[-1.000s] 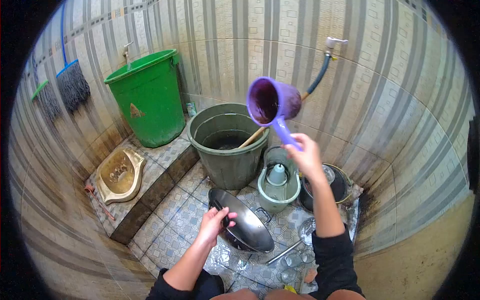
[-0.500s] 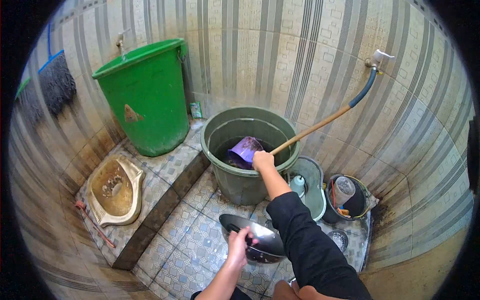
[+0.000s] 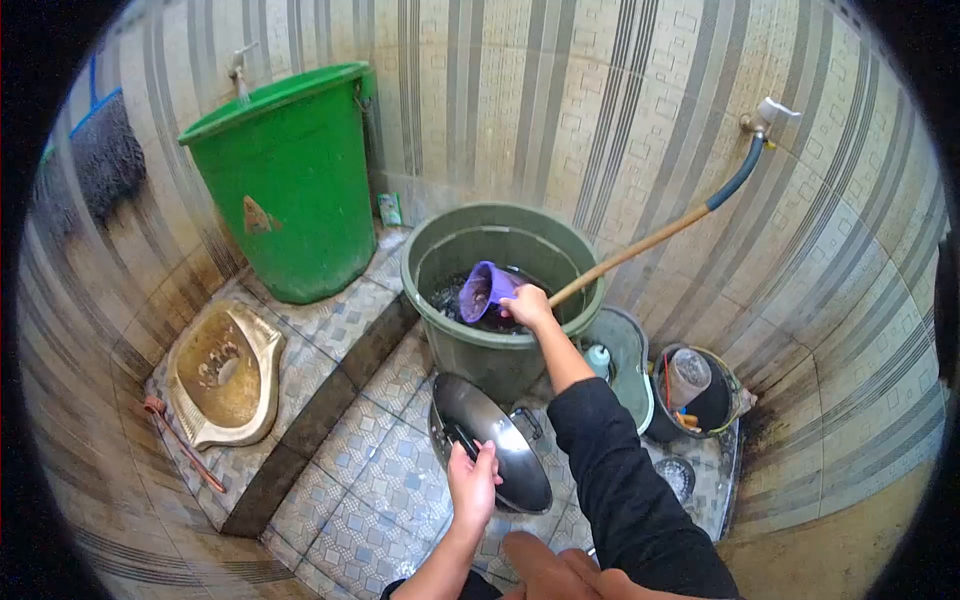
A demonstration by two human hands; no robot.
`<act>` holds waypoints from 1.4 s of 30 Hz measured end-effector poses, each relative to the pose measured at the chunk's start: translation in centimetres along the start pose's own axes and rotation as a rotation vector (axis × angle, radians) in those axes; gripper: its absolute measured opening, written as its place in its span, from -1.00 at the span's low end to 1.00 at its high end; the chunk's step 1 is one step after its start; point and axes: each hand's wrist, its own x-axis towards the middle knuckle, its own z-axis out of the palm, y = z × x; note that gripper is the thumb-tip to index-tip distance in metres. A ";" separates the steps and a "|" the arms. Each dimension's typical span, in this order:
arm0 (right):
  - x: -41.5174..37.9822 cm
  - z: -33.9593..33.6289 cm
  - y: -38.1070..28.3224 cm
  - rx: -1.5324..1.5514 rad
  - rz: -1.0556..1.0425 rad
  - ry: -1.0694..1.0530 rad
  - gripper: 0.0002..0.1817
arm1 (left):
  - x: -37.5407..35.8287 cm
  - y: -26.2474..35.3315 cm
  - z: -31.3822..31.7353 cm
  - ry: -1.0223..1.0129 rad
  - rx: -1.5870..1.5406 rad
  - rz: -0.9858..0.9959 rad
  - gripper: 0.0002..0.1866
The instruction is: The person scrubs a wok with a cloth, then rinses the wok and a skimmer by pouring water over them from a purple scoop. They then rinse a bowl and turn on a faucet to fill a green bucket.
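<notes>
My left hand point(image 3: 473, 488) is closed around a black handle of a dark metal wok point(image 3: 515, 465). The wok is tilted above the tiled floor, and a second loop handle shows on its right side. My right hand point(image 3: 528, 305) grips a purple water dipper point(image 3: 478, 292) by its handle. That dipper is tipped on its side inside the large grey-green bucket point(image 3: 480, 352), at the dark water, its mouth facing left. The wok is just in front of this bucket.
A hose point(image 3: 640, 252) runs from a wall tap point(image 3: 765, 118) into the bucket. To the right are a grey-green basin point(image 3: 640, 385) with a bottle and a black bucket point(image 3: 715, 400) with items. At left stand a green bin point(image 3: 290, 190), a squat toilet point(image 3: 262, 400) and a raised step edge point(image 3: 300, 440).
The dipper has turned in my right hand, its mouth now facing left. My left hand has tilted the wok so more of its broad grey surface shows.
</notes>
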 end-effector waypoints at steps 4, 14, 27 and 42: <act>-1.7 -1.6 0.2 0.803 0.092 0.126 -0.78 | -1.0 0.9 0.2 -0.032 0.028 0.018 -0.86; -16.4 -14.9 -0.5 1.069 -0.108 0.303 -0.77 | -4.4 1.0 1.9 -0.125 0.087 -0.139 -0.82; -37.8 -20.4 9.7 0.801 0.124 0.185 -0.79 | -5.4 -6.6 1.0 -0.225 0.210 -0.693 -0.73; -42.6 -15.9 13.5 0.136 0.142 0.045 -0.78 | -0.5 -19.4 -5.9 0.066 0.354 -0.401 -0.83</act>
